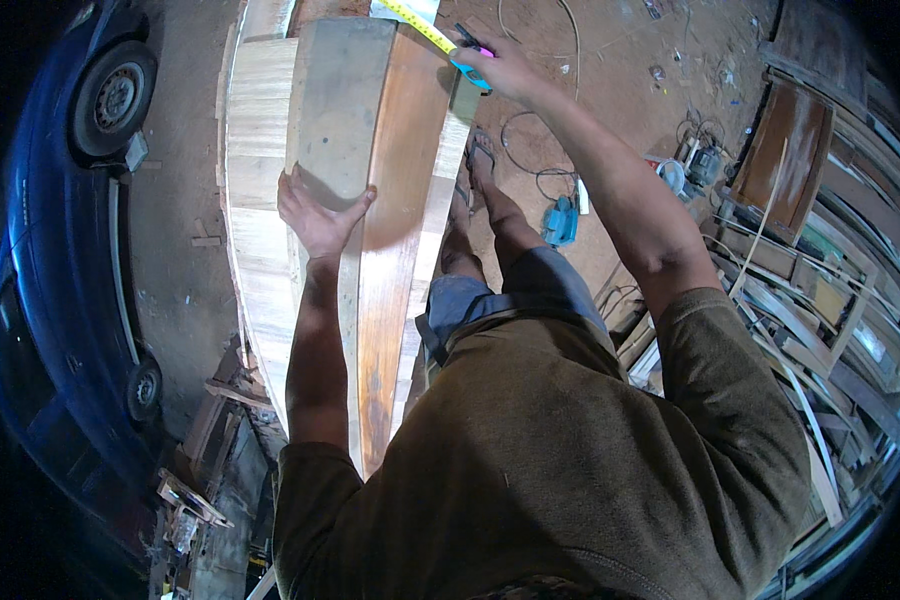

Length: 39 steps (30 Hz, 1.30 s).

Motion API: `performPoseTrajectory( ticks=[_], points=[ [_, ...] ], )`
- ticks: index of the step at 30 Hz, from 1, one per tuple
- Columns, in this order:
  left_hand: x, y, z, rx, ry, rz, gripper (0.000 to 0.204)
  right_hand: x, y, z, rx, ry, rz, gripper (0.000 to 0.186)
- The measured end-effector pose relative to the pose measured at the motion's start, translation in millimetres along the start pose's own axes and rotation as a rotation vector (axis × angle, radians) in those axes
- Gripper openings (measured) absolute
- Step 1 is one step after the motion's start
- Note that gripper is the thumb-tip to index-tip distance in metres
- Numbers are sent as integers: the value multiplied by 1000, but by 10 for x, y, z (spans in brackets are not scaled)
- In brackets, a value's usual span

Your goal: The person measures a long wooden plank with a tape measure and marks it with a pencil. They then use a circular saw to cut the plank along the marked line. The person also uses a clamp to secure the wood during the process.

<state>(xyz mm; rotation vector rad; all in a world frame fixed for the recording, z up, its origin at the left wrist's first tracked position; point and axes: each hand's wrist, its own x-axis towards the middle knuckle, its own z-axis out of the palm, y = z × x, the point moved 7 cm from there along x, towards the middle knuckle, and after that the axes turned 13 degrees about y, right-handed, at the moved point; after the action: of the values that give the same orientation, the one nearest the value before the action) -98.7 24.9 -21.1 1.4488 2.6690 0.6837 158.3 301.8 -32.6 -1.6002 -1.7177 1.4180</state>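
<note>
A long wooden piece with a grey face (338, 105) and a brown, varnished-looking face (406, 150) lies lengthwise in front of me. My left hand (320, 215) rests on the grey face, thumb and fingers spread wide, the fingertips at its left edge and the thumb by the ridge beside the brown face. At the far right corner, my right hand (505, 70) is closed around a teal tape measure (472, 72). Its yellow blade (420, 25) runs out across the far end toward the upper left. A dark, slim pen-like item (467, 36) juts from the same hand.
Pale planks (260, 150) form the surface beneath the wooden piece. A blue car (60, 260) stands at left. On the floor to the right are a teal power tool (561, 221) and loose cables. Stacked timber and a brown panel (785, 155) fill the far right.
</note>
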Motion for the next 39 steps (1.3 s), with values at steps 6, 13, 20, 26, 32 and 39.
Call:
performPoseTrajectory(
  ticks=[6,13,20,26,32,39],
  points=[
    [7,5,29,21,23,56,132,-27,-39,-60,9,102,-173,57],
    [309,573,-186,-469,108,-21,63,-813,-642,-120,-117,-37,-256,51],
    [547,946,303,-1093,-50,-620,25,-1113,-736,31,-173,-278,-218,52],
    [1540,-117,338,-1025,275,-756,31,-966,-262,-508,-244,-232,-291,49],
    [2025,-1538,410,-478,623,-583,32,-865,-81,-717,-311,-223,-208,46],
    [2324,-1346,464,-235,292,-508,36,-904,31,-813,-342,-204,-154,47]
  ],
)
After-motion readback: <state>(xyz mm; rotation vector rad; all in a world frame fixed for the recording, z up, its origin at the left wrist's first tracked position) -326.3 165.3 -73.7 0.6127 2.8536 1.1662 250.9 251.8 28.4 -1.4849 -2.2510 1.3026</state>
